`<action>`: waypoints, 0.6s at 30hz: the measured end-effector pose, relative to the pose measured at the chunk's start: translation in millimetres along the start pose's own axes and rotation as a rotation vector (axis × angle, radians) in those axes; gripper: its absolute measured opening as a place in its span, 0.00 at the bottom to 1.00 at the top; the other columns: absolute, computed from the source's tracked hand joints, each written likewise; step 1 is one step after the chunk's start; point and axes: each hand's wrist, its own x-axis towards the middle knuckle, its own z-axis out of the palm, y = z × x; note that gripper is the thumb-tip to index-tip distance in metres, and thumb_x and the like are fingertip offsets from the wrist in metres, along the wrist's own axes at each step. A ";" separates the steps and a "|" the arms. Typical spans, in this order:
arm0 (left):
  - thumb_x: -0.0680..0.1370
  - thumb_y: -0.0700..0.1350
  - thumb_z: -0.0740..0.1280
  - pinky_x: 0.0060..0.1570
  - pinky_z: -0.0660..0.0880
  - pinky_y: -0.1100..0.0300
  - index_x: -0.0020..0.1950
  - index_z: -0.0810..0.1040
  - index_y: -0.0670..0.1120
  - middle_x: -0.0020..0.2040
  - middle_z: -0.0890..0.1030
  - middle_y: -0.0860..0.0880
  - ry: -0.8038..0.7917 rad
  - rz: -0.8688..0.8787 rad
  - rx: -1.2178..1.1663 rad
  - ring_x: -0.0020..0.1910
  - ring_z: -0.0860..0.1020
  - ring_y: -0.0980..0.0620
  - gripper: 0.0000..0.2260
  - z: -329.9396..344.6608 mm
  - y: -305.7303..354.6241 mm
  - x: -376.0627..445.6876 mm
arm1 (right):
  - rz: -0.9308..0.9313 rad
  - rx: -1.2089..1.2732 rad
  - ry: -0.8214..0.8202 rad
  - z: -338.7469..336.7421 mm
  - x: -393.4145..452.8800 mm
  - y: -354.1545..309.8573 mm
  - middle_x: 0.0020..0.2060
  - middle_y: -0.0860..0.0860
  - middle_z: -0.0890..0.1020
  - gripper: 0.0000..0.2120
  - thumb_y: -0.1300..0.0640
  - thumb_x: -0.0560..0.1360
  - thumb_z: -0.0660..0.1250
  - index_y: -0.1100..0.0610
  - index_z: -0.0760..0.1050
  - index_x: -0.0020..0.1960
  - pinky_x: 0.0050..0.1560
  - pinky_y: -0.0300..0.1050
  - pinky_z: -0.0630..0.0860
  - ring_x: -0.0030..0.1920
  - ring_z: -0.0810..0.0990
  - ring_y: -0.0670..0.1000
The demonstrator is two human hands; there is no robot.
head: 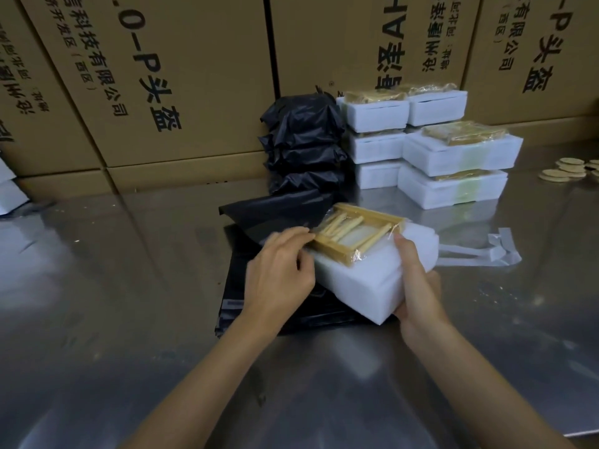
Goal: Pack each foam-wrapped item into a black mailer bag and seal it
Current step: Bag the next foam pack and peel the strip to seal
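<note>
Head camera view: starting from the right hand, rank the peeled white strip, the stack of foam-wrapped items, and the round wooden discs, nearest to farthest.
From the right hand, which grips the foam-wrapped item:
1. Peeled white strip, on the table just to its right.
2. Stack of foam-wrapped items, behind it, toward the boxes.
3. Round wooden discs, far right, near the table's back edge.

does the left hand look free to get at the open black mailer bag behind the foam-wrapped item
Probably yes. The left hand only rests its fingers on the foam-wrapped item, which the right hand grips, and the black mailer bag lies just beyond with nothing between.
</note>
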 end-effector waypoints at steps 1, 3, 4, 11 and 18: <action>0.78 0.44 0.62 0.42 0.76 0.61 0.58 0.80 0.54 0.59 0.78 0.61 0.075 0.002 0.031 0.57 0.72 0.61 0.12 -3.7 1.9 9.2 | -0.003 -0.010 0.000 0.5 -1.1 2.0 0.53 0.50 0.86 0.34 0.37 0.67 0.76 0.53 0.75 0.66 0.55 0.55 0.83 0.51 0.86 0.52; 0.77 0.49 0.63 0.35 0.69 0.60 0.57 0.76 0.54 0.56 0.76 0.60 0.061 -0.028 0.070 0.56 0.70 0.59 0.09 -4.9 2.0 36.8 | -0.027 -0.031 -0.011 1.5 -4.4 4.8 0.52 0.49 0.87 0.36 0.36 0.64 0.77 0.52 0.75 0.66 0.56 0.55 0.82 0.51 0.86 0.51; 0.77 0.51 0.64 0.37 0.69 0.58 0.61 0.74 0.53 0.58 0.75 0.57 -0.026 -0.049 0.103 0.59 0.69 0.56 0.13 -2.1 0.5 53.1 | -0.045 -0.034 -0.015 2.0 -6.3 6.0 0.53 0.48 0.87 0.36 0.36 0.63 0.77 0.51 0.75 0.66 0.57 0.56 0.81 0.52 0.86 0.50; 0.83 0.45 0.62 0.57 0.74 0.47 0.65 0.78 0.47 0.63 0.74 0.45 -0.310 -0.118 0.241 0.62 0.74 0.43 0.12 32.5 7.6 128.7 | -0.115 -0.127 -0.003 -0.4 -11.3 9.0 0.55 0.44 0.84 0.40 0.32 0.58 0.78 0.47 0.70 0.63 0.60 0.56 0.80 0.55 0.83 0.48; 0.84 0.47 0.58 0.45 0.76 0.44 0.57 0.75 0.45 0.44 0.81 0.41 -0.247 0.199 0.202 0.44 0.79 0.37 0.09 27.5 39.7 131.1 | -0.125 -0.175 -0.031 4.0 -8.5 -3.4 0.55 0.42 0.82 0.40 0.33 0.60 0.76 0.48 0.67 0.65 0.56 0.51 0.79 0.55 0.81 0.45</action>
